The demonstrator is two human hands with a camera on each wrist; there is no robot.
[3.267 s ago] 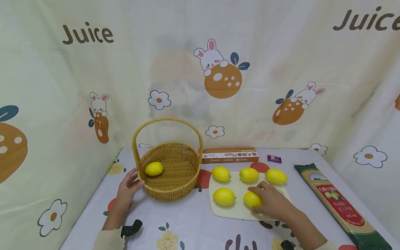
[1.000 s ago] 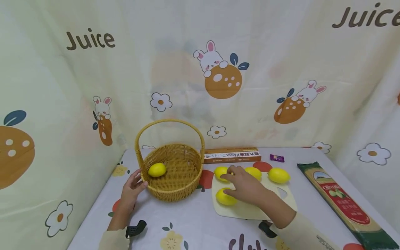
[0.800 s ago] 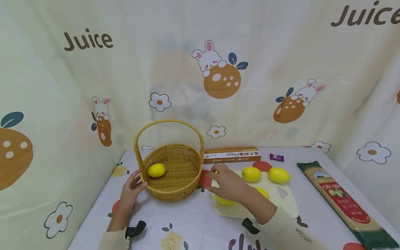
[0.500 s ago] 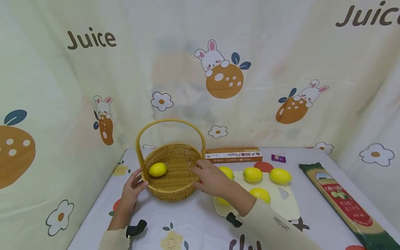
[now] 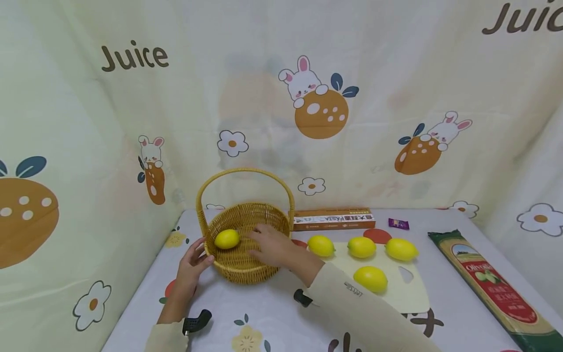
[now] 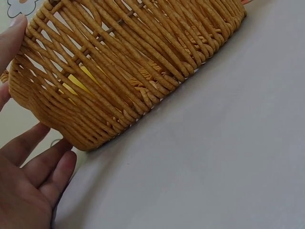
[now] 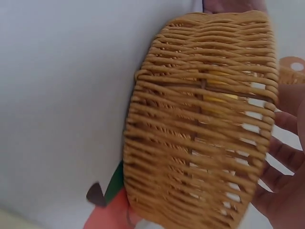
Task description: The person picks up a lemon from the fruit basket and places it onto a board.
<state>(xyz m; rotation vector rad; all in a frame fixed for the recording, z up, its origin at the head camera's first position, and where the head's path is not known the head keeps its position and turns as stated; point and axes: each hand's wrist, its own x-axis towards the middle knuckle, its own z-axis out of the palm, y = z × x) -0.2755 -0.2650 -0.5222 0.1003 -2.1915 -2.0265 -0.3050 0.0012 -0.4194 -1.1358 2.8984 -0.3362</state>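
A wicker basket [image 5: 246, 275] with a tall handle stands left of centre, one lemon [image 5: 227, 239] inside at its left. My left hand [image 5: 190, 266] holds the basket's left side, thumb at the front and fingers farther back. My right hand [image 5: 273, 248] reaches over the basket's right rim, its fingers spread toward that lemon but apart from it. In the right wrist view those fingers [image 7: 281, 157] show nothing between them. Several lemons [image 5: 370, 279] lie on a pale cutting board [image 5: 415, 296]. My right forearm covers the board's front left.
A pasta box [image 5: 332, 219] lies along the back, with a small purple packet [image 5: 398, 224] to its right. A long green-ended pasta bag [image 5: 488, 288] lies slanted at the right. Patterned cloth walls [image 5: 378, 73] stand behind and at the sides.
My right hand has left the lemon at the board's front and moved left, over the board, into the basket. My left hand has stayed at the basket, whose lemon has not moved.
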